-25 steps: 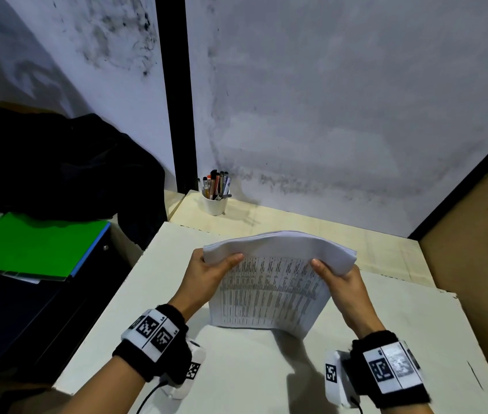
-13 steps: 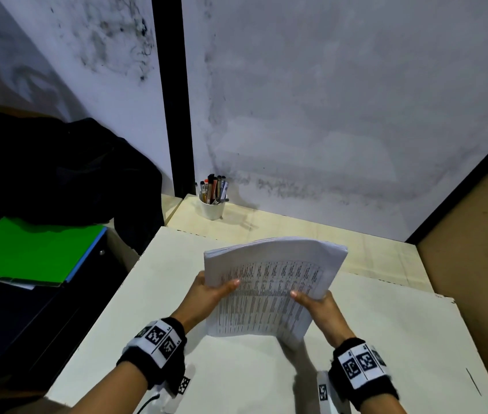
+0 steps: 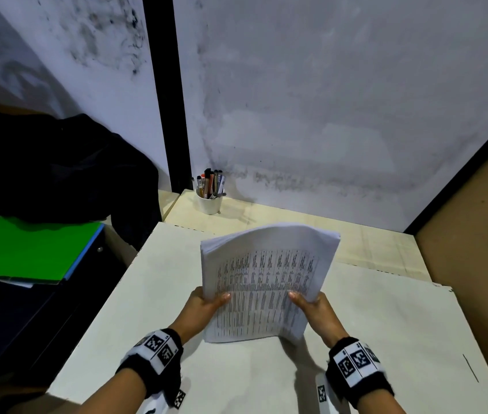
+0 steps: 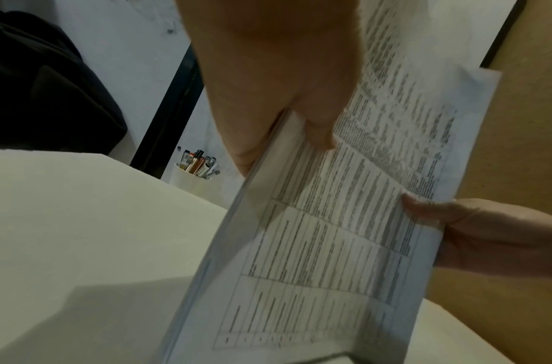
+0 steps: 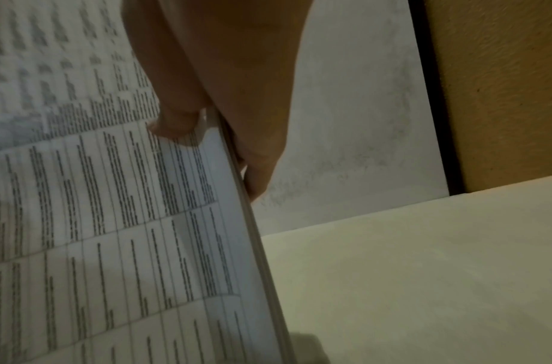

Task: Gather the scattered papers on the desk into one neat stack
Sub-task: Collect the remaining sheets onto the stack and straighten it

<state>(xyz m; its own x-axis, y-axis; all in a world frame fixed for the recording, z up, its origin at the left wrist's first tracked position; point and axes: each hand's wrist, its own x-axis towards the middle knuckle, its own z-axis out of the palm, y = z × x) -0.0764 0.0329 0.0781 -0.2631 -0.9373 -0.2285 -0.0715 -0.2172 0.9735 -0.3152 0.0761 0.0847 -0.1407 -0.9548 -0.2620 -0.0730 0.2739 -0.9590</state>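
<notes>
A thick stack of printed papers (image 3: 263,282) stands tilted on its lower edge on the cream desk (image 3: 153,294), its top leaning away and curling. My left hand (image 3: 207,306) grips its left edge, thumb on the printed face. My right hand (image 3: 311,306) grips the right edge the same way. In the left wrist view the stack of papers (image 4: 330,234) fills the middle, with my left hand (image 4: 283,103) on its edge and the right hand's thumb (image 4: 423,204) on the far side. The right wrist view shows my right hand (image 5: 212,118) pinching the paper stack (image 5: 112,221).
A white cup of pens (image 3: 209,198) stands at the back of the desk by the wall. A green folder (image 3: 27,249) and a dark cloth (image 3: 51,168) lie on the lower surface to the left. A brown partition (image 3: 475,264) bounds the right side.
Both hands slid from the upper edges of the stack down towards its lower part. The stack has come nearer to me and stands more upright.
</notes>
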